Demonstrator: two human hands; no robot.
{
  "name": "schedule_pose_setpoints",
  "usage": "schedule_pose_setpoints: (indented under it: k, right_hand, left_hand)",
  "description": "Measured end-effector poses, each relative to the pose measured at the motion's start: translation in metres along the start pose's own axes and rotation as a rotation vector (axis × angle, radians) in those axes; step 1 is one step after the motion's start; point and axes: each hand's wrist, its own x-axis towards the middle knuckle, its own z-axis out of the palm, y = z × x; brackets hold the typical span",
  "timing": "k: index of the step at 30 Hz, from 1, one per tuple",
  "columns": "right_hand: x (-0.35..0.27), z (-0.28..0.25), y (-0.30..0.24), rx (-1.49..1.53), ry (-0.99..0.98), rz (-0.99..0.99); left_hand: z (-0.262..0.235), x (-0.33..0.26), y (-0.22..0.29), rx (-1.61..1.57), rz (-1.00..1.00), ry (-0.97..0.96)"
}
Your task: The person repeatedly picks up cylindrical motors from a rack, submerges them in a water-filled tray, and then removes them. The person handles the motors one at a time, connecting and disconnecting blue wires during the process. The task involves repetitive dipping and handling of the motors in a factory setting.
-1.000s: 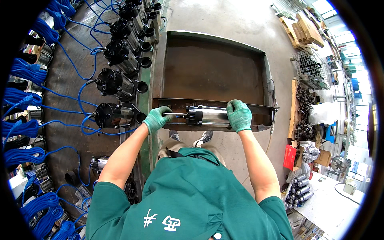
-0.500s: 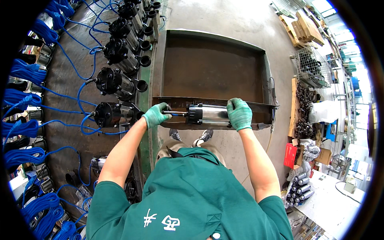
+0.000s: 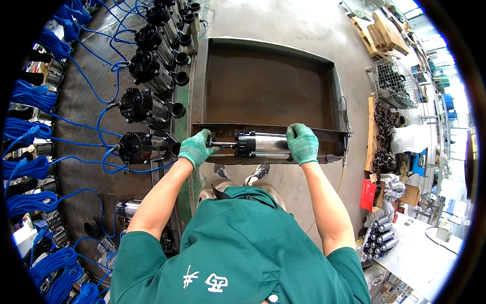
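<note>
A shiny steel motor cylinder (image 3: 270, 144) lies sideways at the near edge of a metal trough, its black ribbed end (image 3: 245, 145) to the left. My right hand (image 3: 303, 144) is wrapped over the cylinder's right end. From the black end a thin rod (image 3: 226, 144) points left to my left hand (image 3: 195, 147), whose fingers close around its outer end beside a small dark piece. The fingers hide what that end looks like. Both hands wear green knitted gloves.
The brown-floored metal trough (image 3: 202, 86) extends away from me. To the left, a row of steel-and-black pumps (image 3: 143, 148) with blue cables (image 3: 38, 124) stands on a dark bench. At the right are a wire basket (image 3: 395, 81), a red box (image 3: 368, 195) and stacked metal cylinders (image 3: 380, 237).
My left hand has shifted slightly left and turned about the rod's end. The cylinder and my right hand stay almost in place.
</note>
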Motion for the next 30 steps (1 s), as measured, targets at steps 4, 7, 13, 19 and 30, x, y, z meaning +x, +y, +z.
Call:
schedule_pose_setpoints:
  k: [4, 7, 13, 19, 30]
  right_hand:
    - [0.000, -0.001, 0.002, 0.026, 0.013, 0.003]
    - [0.000, -0.001, 0.003, 0.010, -0.002, 0.006]
    - [-0.001, 0.002, -0.002, 0.014, 0.008, -0.003]
    - [0.000, -0.015, -0.005, -0.117, -0.089, -0.056]
    - [-0.007, -0.012, 0.008, 0.048, -0.066, 0.044]
  left_hand:
    - [-0.007, 0.004, -0.010, -1.122, -0.535, -0.541]
    - [0.002, -0.005, -0.017, -1.315, -0.355, -0.459]
    - [0.017, -0.006, -0.023, -0.787, 0.061, -0.191]
    - [-0.038, 0.033, -0.005, -0.196, 0.069, -0.637]
    - [-0.016, 0.024, -0.022, -0.801, -0.465, -0.770]
